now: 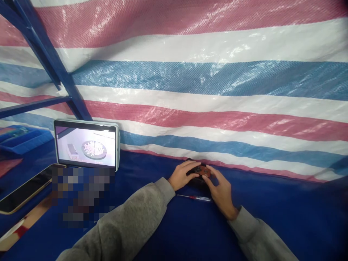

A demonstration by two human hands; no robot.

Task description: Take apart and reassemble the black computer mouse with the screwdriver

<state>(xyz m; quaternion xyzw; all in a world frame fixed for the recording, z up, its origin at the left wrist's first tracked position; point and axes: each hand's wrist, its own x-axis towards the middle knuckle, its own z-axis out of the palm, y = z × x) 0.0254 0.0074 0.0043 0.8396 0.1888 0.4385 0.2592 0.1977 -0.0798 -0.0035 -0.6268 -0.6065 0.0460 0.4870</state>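
Observation:
Both my hands are together near the back of the blue table. A small reddish-brown board with dark parts (206,171) lies between them. My left hand (183,175) pinches its darker left end with thumb and fingers. On the other side, my right hand (221,190) grips the brown right end between thumb and fingertips. Beneath and behind the board is a black object (197,179), mostly hidden by the hands, so its kind cannot be made out. Just in front lies a thin screwdriver (201,198) with a clear handle and a red collar, touched by neither hand.
A tablet (87,145) playing a picture stands at the left. Nearer is a phone (29,188), with a blurred-out patch beside it. A blue tray (29,139) sits at the far left. Blue metal bars (51,61) and a striped plastic sheet (206,78) close off the back.

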